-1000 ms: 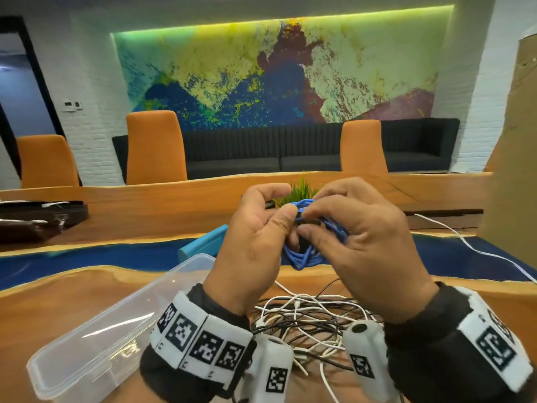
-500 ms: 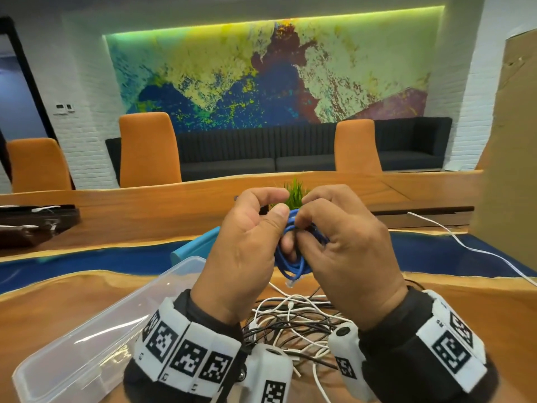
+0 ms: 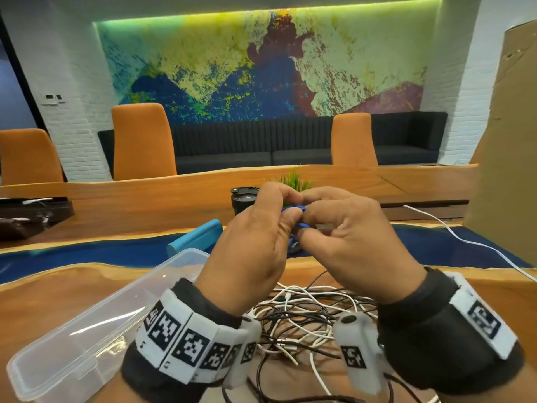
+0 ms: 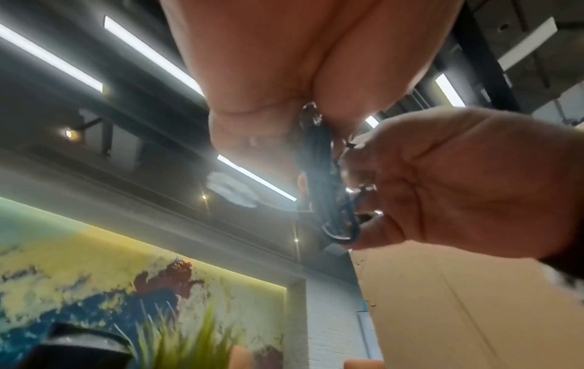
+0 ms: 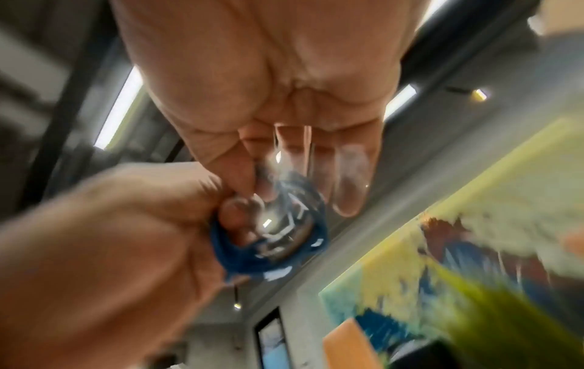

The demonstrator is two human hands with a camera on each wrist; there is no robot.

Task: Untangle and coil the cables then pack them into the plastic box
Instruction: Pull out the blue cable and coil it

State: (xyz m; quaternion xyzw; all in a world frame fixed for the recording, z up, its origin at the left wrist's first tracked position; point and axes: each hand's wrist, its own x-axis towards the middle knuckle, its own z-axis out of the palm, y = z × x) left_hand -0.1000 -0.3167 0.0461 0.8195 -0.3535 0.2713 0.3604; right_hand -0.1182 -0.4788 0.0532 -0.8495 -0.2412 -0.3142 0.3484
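Clear plastic marks the far left: the box (image 3: 87, 330) lies open on the wooden desk (image 3: 52, 298), with nothing visible inside it. A light blue case (image 3: 197, 238) sits just behind its far corner, and a dark round pot (image 3: 242, 199) with a green plant (image 3: 293, 180) stands further back.

Moving right, the left hand (image 3: 252, 254) is raised above the desk, its thumb and fingers curled round a small blue cable (image 3: 293, 212) wound into a tight bundle of loops. The left wrist view shows those loops pressed flat between the 2 hands, and the right wrist view shows them as a small ring hooked over the left fingers (image 5: 240, 212). The right hand (image 3: 351, 242) meets it from the other side, fingertips pinching the same bundle near what looks like a pale connector; that detail is too blurred to be sure of.

Below both wrists lies a tangle of white and black cables (image 3: 302, 321), untouched on the desk. Far right, 1 white cord (image 3: 465, 239) trails off across the blue strip.

The step in hand seems to be finishing the coil of the blue cable, probably tucking its end. Next, the bundle needs to be kept tight as it is carried left and down into the box, so the loops do not spring apart.
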